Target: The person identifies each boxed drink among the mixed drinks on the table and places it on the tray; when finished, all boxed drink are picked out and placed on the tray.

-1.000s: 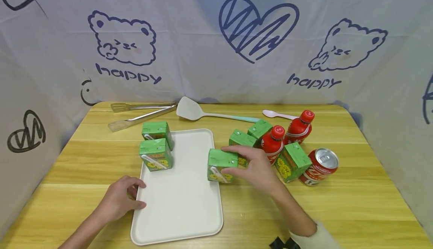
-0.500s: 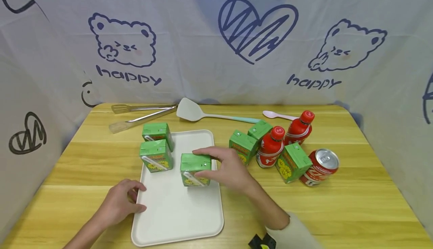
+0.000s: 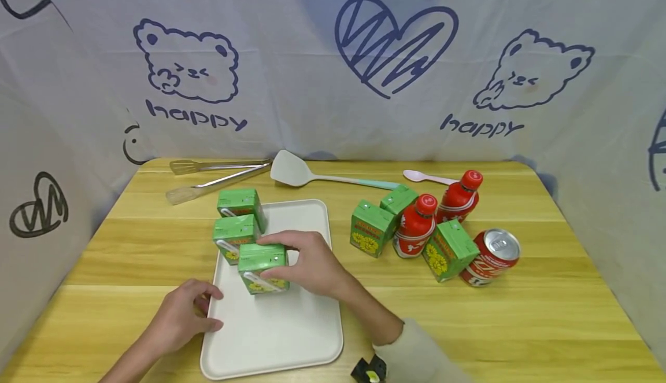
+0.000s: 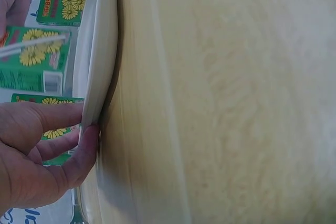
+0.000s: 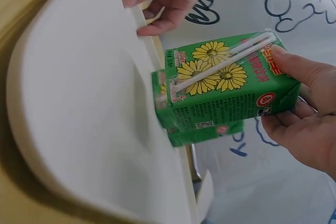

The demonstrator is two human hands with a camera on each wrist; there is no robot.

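Right hand (image 3: 312, 264) pinches a drink carton (image 3: 254, 264), shifted left over the tray (image 3: 281, 337) since a second ago; two cartons (image 3: 233, 231) just beyond it; looks like placing, unreleased; left hand (image 3: 183, 315) pinches tray's near-side rim.

The left hand (image 3: 182, 316) pinches, thumb opposite bent fingers (image 4: 60, 116); the right hand (image 3: 309, 264) — its forearm (image 3: 372, 312) slanting in from the lower right — grips between thumb and fingers.
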